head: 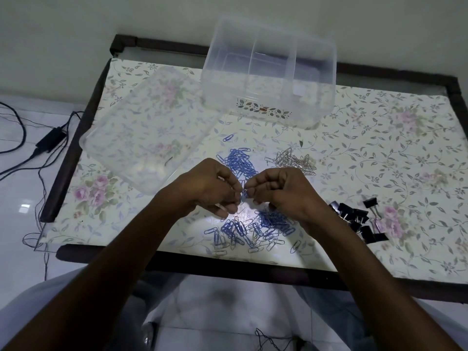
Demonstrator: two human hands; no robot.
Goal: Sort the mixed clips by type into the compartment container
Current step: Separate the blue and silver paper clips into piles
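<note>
On the far left of the table [379, 153] lay the clear lid [141, 138], flat and holding nothing I could make out. Just right of it, at the far edge, stood the compartment container [268, 79], its dividers visible and every section apparently bare, so none of the sorting had reached it yet.

My left hand [210, 188] and right hand [281, 191] met close together above the near middle of the table, fingers of both curled, pinching what looked like 2 tangled paper clips [243, 195] between the fingertips. Which colours were hooked together I could not tell.

Beyond my hands sat a blue pile [240, 160] and, to its right, a silver pile [293, 160]; below my hands lay the mixed heap [250, 231] of blue and silver. The black binder clips [357, 219] were grouped at the near right.

To do this well, I judged I should hold 1 clip steady with the left and slide the other off along its loop, not pull, since bending would spoil it. Then each should go to its own pile, kept well apart.
</note>
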